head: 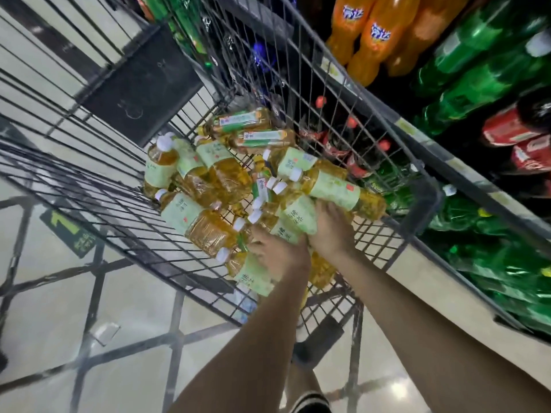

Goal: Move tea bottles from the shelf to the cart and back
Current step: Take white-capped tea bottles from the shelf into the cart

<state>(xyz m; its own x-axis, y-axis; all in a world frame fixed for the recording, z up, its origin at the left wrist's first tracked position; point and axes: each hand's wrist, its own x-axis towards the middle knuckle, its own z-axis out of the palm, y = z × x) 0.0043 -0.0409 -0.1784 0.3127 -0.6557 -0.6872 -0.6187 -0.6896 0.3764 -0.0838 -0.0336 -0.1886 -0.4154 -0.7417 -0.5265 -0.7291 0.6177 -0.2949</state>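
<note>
Cart (427,192): dark metal wire with a dull sheen; thin bars on the walls, thicker tube at the rim.
Cart panel (140,84): far left, black plastic, matt, faintly scuffed.
Tea bottles (208,231): clear plastic, glossy, the ribbed lower bodies catching light over amber liquid.
Labels (331,186): pale green wrap, smooth and matt-looking; whether paper or film cannot be told.
Caps (163,142): white plastic, smooth.
Floor (134,317): pale tiles, polished and glossy, with lamp spots reflected near right.
Green bottles (477,46): right shelf, translucent green plastic, very shiny.
Orange bottles (372,46): far right, clear plastic with glossy highlights.
Cola labels (507,129): red film, smooth, slightly shiny.
</note>
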